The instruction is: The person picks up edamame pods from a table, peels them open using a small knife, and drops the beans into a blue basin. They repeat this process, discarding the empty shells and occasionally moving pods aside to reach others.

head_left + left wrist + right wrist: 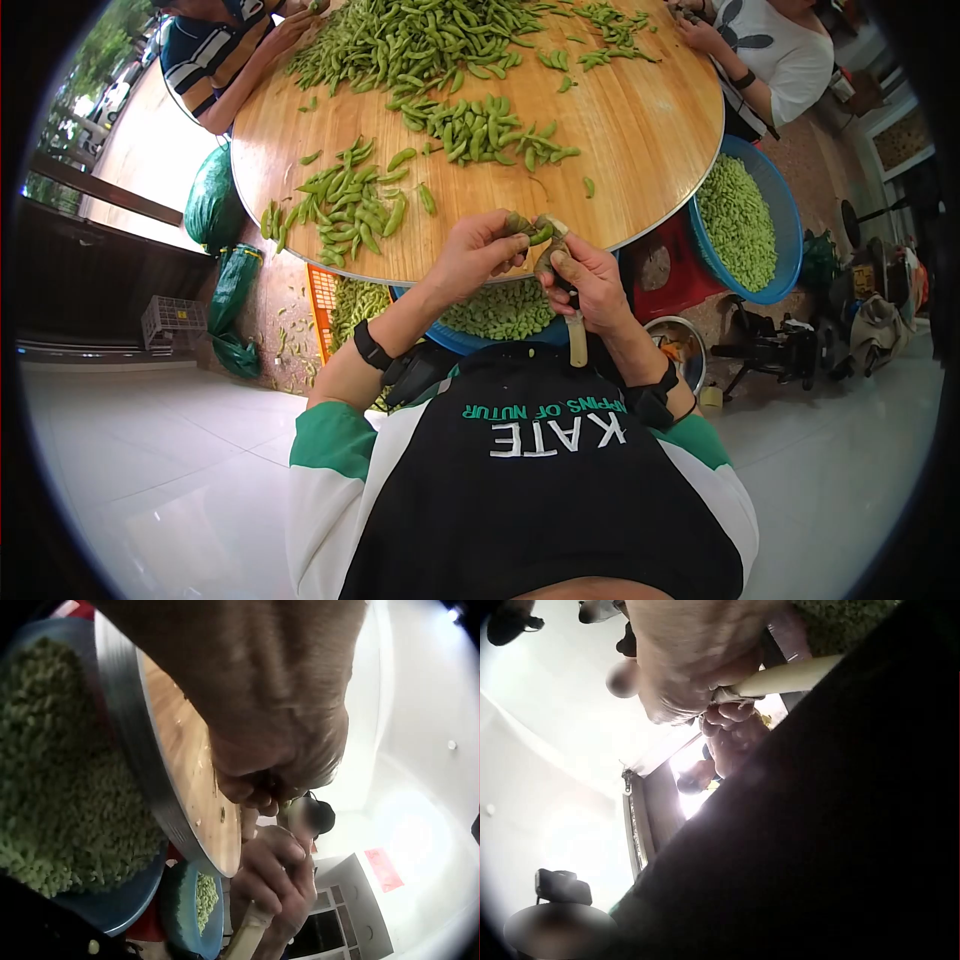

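l hand (478, 250): fingers curled, pinching a green pod (541, 236) btwn thumb & fingertips. pod sits just over the near table edge, other end right by r hand (588, 285). r hand: fingers closed round a pale handle (577, 342), handle end sticking out below the fist; working end hidden, can't tell what tool. hands nearly touching

round wood table (640, 190): small pod pile (350, 205) near l side, another pod row (480, 130) mid, big heap (430, 45) at far side. below hands, under table edge: blue tub (468, 344) w/ shelled beans (500, 312). 2nd blue tub (788, 210) w/ beans, floor r side. orange crate (322, 300) on l. 2 other ppl across table, one far l (215, 60), one far r (785, 60)
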`<state>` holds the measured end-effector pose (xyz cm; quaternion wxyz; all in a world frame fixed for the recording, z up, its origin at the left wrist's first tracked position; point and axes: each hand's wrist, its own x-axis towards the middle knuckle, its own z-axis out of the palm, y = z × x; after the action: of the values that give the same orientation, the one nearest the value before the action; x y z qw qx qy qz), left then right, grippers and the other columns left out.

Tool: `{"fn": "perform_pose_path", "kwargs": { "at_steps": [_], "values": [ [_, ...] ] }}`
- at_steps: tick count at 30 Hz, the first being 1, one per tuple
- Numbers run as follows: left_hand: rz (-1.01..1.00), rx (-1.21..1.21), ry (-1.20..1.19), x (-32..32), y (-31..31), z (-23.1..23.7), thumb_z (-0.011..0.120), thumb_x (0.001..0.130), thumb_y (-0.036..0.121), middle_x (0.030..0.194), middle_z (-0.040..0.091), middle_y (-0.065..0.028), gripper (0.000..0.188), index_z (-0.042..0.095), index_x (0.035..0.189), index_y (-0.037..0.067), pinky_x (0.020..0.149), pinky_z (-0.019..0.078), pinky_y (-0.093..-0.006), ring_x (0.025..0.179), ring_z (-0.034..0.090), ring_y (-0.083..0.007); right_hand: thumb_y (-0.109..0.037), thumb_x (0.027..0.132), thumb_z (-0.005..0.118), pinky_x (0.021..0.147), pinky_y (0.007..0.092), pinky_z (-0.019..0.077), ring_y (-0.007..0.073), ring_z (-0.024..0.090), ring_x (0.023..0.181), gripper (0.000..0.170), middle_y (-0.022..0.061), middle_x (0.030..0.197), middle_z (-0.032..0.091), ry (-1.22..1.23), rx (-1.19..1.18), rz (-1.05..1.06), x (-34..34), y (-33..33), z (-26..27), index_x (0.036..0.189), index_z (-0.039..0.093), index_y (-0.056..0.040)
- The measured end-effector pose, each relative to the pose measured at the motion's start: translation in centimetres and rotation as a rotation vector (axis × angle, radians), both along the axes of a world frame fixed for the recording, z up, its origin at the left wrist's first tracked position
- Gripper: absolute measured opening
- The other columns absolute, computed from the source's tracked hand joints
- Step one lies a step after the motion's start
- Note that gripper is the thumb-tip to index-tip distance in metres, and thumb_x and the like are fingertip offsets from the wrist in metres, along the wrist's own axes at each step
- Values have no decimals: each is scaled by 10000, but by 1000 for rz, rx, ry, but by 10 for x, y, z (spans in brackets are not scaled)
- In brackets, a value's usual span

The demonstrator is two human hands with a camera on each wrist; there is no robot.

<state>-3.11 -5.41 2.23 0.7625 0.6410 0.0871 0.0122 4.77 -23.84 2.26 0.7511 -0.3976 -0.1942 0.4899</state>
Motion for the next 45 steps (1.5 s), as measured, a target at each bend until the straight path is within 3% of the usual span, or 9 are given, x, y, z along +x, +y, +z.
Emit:
{"fn": "perform_pose_path", "kwargs": {
  "at_steps": [13, 15, 18, 25, 27, 31, 35, 40, 45],
  "values": [
    [-261, -901, 160, 5, 4, -23, 599, 903, 114, 769, 560, 28, 215, 582, 1104, 41, 541, 420, -256, 641, 516, -78, -127, 959, 505, 410, 179, 336, 84, 402, 532, 226, 74, 805, 549, 377, 103, 18, 7, 1, -11, 1171, 539, -56],
    [-23, 123, -220, 8, -4, -21, 630, 860, 97, 784, 566, -19, 217, 577, 1053, 15, 536, 441, -329, 623, 531, -164, -132, 959, 506, 406, 180, 332, 83, 392, 532, 228, 76, 806, 543, 444, 64, -23, 7, 0, -13, 1173, 538, -60],
    [54, 997, -559, 4, -2, -3, 651, 802, 74, 796, 564, -101, 221, 564, 988, -7, 547, 451, -380, 643, 552, -280, -133, 958, 507, 404, 177, 327, 79, 388, 533, 242, 69, 808, 534, 501, 54, 10, 5, 1, -12, 1192, 532, -78],
    [146, 1205, -559, -1, -12, -1, 640, 803, 68, 745, 556, -147, 118, 577, 884, 9, 554, 460, -355, 664, 581, -315, -131, 956, 505, 399, 170, 322, 68, 384, 529, 246, 57, 796, 518, 529, 108, 10, 0, 6, -5, 1197, 534, -96],
    [203, 620, -233, -1, -18, 0, 611, 862, 99, 682, 568, -143, 107, 583, 834, 0, 545, 451, -324, 595, 553, -287, -131, 955, 508, 400, 168, 323, 67, 384, 527, 247, 62, 798, 521, 510, 106, -4, -2, 4, -6, 1199, 535, -99],
    [165, -68, 90, 2, -17, -1, 575, 907, 128, 639, 557, -154, 173, 577, 819, -22, 549, 445, -315, 576, 535, -276, -107, 941, 529, 427, 188, 361, 77, 453, 557, 208, 52, 811, 568, 60, -73, -135, -5, 2, -10, 1137, 555, -42],
    [164, 446, -91, -6, -29, 3, 550, 899, 101, 693, 563, -193, 136, 567, 851, -26, 565, 447, -371, 619, 563, -334, -71, 885, 599, 545, 284, 461, 165, 552, 617, 213, 63, 811, 608, -839, -234, -529, -13, 14, -7, 1066, 554, 31],
    [199, 746, -261, -9, -32, -6, 561, 881, 53, 746, 607, -159, 105, 594, 950, -19, 564, 459, -345, 608, 578, -252, -49, 815, 636, 609, 359, 465, 289, 576, 653, 209, 152, 783, 578, -1087, -366, -539, -4, 12, -13, 992, 546, 18],
    [192, 844, -308, -18, -42, 1, 571, 839, 61, 763, 529, -210, 98, 511, 833, -16, 575, 417, -456, 687, 535, -413, -26, 792, 614, 590, 370, 448, 310, 573, 657, 150, 163, 746, 548, -1236, -369, -514, -2, 12, -13, 913, 531, 5]
  ]
}}
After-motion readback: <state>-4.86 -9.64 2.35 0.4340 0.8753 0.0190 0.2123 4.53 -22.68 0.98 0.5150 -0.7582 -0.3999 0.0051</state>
